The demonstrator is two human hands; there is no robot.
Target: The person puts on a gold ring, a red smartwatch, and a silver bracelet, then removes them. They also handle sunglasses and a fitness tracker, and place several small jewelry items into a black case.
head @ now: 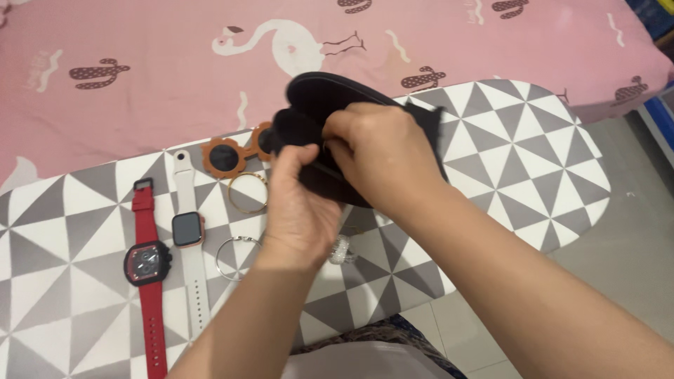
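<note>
Currently you hold a black pouch (330, 105) above the far middle of the patterned board (533, 161), your left hand (298, 207) and right hand (382, 151) both pinching its near edge. Nothing is visibly inside it. Left of it lie flower-shaped sunglasses (228, 156), two bangles (247, 192), a white watch (188, 231), a red watch (147, 263).
</note>
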